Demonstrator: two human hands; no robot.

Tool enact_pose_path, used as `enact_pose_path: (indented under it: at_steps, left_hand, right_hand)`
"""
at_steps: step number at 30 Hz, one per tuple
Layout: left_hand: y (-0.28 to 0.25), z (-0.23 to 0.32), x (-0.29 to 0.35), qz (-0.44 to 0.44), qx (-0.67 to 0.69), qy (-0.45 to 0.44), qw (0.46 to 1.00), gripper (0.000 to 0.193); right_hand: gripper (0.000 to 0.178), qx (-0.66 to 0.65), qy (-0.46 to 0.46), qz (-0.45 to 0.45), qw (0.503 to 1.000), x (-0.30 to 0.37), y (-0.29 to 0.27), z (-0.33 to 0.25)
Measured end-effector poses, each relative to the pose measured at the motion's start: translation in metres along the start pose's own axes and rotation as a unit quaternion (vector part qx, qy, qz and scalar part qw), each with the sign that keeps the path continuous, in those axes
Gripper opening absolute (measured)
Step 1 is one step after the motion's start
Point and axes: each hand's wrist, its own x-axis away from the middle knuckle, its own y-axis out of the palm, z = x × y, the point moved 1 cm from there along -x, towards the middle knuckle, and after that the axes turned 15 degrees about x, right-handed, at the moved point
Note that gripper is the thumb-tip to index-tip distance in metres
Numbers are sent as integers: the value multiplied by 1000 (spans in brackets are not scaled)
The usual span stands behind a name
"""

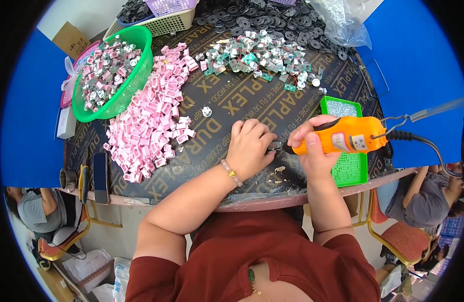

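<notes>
My left hand (250, 151) rests low over the dark tabletop with its fingers curled in. At its fingertips it pinches a small dark, partly clear part (276, 146), mostly covered by the fingers. My right hand (318, 153) is wrapped round an orange electric screwdriver (365, 132), which lies nearly level and points left. Its dark tip end meets the small part or stops just short of it; I cannot tell which. Under the screwdriver is a green tray (364, 168) with small silvery screws (341, 108) in its far section.
Pink plastic housings (146, 121) lie heaped at left beside a green basket (146, 55) of mixed parts. Silvery parts with green circuit boards (262, 55) and black discs (287, 22) spread at the back. A phone (101, 178) lies front left. The screwdriver's cord (433, 148) runs right.
</notes>
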Motion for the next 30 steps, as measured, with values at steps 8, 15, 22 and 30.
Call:
enact_pose_path:
  at_steps: [8, 15, 22, 30]
  left_hand:
    - [7, -2, 2, -5, -8, 4, 1000, 27]
    - [9, -3, 0, -3, -9, 18, 1000, 23]
    - [4, -2, -2, -2, -39, 34, 999, 18]
    - [6, 3, 2, -16, -80, 32, 996, 16]
  right_hand:
    - [28, -35, 14, 10, 999, 0, 2, 3]
    - [23, 60, 11, -27, 998, 0, 10, -2]
    - [21, 97, 31, -44, 994, -2, 15, 2]
    - [27, 44, 66, -28, 996, 2, 15, 3]
